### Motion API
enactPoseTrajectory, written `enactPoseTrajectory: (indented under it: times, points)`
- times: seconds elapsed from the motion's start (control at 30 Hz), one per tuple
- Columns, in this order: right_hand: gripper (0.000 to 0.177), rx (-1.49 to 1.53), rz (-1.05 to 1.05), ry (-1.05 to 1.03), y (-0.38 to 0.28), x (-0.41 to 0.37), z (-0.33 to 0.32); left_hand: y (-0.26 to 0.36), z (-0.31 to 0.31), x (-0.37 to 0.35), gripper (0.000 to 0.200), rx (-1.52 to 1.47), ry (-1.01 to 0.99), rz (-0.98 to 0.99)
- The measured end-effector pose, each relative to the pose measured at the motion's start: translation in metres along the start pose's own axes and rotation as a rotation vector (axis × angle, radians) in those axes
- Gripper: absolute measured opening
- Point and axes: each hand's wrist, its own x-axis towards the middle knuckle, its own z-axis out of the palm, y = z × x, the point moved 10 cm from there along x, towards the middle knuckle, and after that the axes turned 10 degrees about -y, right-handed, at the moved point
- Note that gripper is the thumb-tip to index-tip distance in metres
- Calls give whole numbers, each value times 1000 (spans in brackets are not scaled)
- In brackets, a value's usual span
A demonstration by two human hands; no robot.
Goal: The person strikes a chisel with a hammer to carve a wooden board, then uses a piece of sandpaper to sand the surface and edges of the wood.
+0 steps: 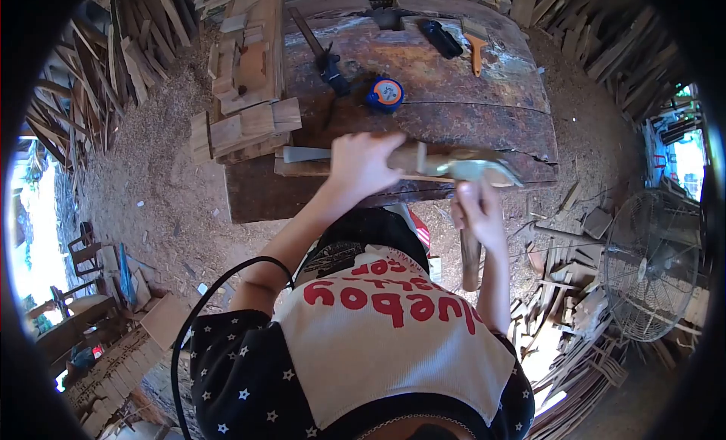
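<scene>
A chisel [306, 154] lies nearly level over a wooden strip [299, 169] near the workbench's [491, 99] front edge, the left hand [361, 164] curled around its middle; the right hand [478, 211] grips a claw hammer [470, 251]. Beyond lie a tape measure [386, 94] and paintbrush [476, 52].

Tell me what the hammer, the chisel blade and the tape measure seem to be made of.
Hammer head: likely bare metal, by its bright glint, though motion blurs it. Hammer handle: apparently wood, brown and fairly dull.
Chisel blade: probably steel, flat, pale grey and smooth-looking.
Tape measure: probably a plastic case, its blue colour bright and even around an orange-ringed face.
</scene>
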Motion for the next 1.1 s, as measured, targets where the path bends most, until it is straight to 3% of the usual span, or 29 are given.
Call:
enactPoseTrajectory:
  times: [0.13,0.2,0.3,0.33,0.4,0.57,0.67,0.73,0.77,0.8,0.87,0.93,1.07,1.1]
  points:
    - [27,-19,-109,80,-14,0,-20,-6,-10,-12,39,-25,72,36]
    - [21,296,-205,216,-18,-5,-33,-6,-13,-14,40,-42,84,32]
    - [22,22,-16,70,0,7,-1,-9,-11,-10,38,-13,54,5]
    - [28,-179,-156,25,-3,13,15,-15,-12,-12,37,0,59,-7]
    - [29,-149,-88,-61,5,13,21,-36,-11,-17,35,67,25,-87]
    - [32,34,30,87,13,-4,-25,8,-62,-11,36,-165,59,44]
    - [35,38,95,221,24,-13,-66,33,-73,28,49,-178,99,69]
    - [35,-417,126,343,7,-12,-98,46,-69,70,69,-106,11,127]
    - [33,-662,170,360,7,-9,-113,46,-56,98,65,-6,-106,92]
    - [33,-662,174,365,11,-3,-126,39,-37,129,61,42,-148,101]
    - [29,-976,273,392,15,13,-152,22,4,166,57,89,-191,118]
    - [29,-1020,247,431,19,35,-173,27,26,187,51,230,-206,241]
    - [33,-1148,230,481,48,76,-209,22,66,216,49,311,-347,221]
    - [35,-1136,322,447,53,85,-213,18,71,220,49,287,-344,195]
